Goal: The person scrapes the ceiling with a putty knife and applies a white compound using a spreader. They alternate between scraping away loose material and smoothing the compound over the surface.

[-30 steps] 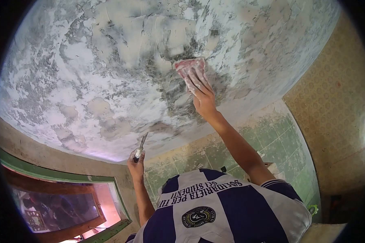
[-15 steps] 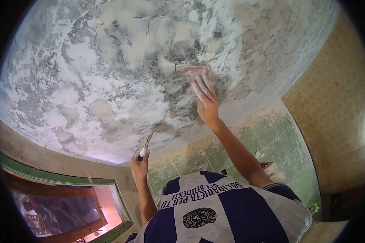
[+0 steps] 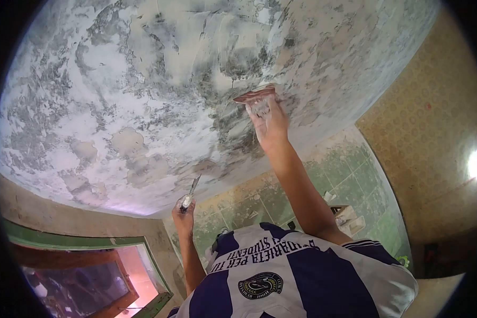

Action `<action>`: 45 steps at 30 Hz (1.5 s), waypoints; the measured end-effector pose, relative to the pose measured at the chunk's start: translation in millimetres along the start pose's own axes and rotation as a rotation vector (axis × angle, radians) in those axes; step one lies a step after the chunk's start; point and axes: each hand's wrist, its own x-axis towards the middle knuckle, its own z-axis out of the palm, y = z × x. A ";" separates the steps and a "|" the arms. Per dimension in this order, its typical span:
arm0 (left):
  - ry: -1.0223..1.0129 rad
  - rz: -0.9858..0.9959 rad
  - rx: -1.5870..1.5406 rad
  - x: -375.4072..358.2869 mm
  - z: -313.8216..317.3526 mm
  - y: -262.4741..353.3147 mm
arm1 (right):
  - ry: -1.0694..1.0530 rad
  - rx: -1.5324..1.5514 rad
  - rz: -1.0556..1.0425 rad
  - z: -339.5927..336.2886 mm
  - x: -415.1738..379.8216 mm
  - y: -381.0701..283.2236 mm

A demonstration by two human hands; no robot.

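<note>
My right hand (image 3: 271,126) is raised to a patchy grey-and-white plastered surface (image 3: 159,90). Its fingers and thumb grip a thin, flat reddish-brown spreader (image 3: 255,94) streaked with white. The spreader's long edge lies right at a dark, mottled area of the plaster, and whitish paste coats the fingers. Lower and to the left, my left hand (image 3: 184,216) is closed round the handle of a putty knife (image 3: 194,184). That narrow metal blade points up, with white paste near its base.
A green-framed window (image 3: 98,240) stands at lower left. Green tiles (image 3: 350,169) run below the plaster, with a small shelf holding pale things (image 3: 350,220) at lower right. A tan patterned surface (image 3: 424,122) fills the right side. My blue-and-white shirt (image 3: 307,270) covers the bottom.
My right hand has turned from fingers laid flat over the spreader to gripping it with its edge tilted outward. The left hand still holds the putty knife in nearly the same place.
</note>
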 end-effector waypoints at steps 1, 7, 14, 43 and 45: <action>-0.001 -0.014 -0.021 0.7 0.9 -1.0 | 0.000 0.013 0.016 9.8 0.8 -0.7; -0.060 0.016 -0.041 15.0 -7.2 -43.5 | -0.008 -0.393 0.046 69.9 0.9 -17.9; -0.188 -0.005 0.085 35.7 -20.3 -52.0 | -0.338 -0.292 0.014 114.6 14.9 -78.6; -0.074 -0.009 0.062 4.3 -75.8 -51.5 | -0.438 -1.723 -1.307 -61.6 22.7 58.2; -0.065 -0.025 0.058 1.5 -79.2 -52.7 | -0.451 -1.691 -1.283 -78.2 1.5 47.7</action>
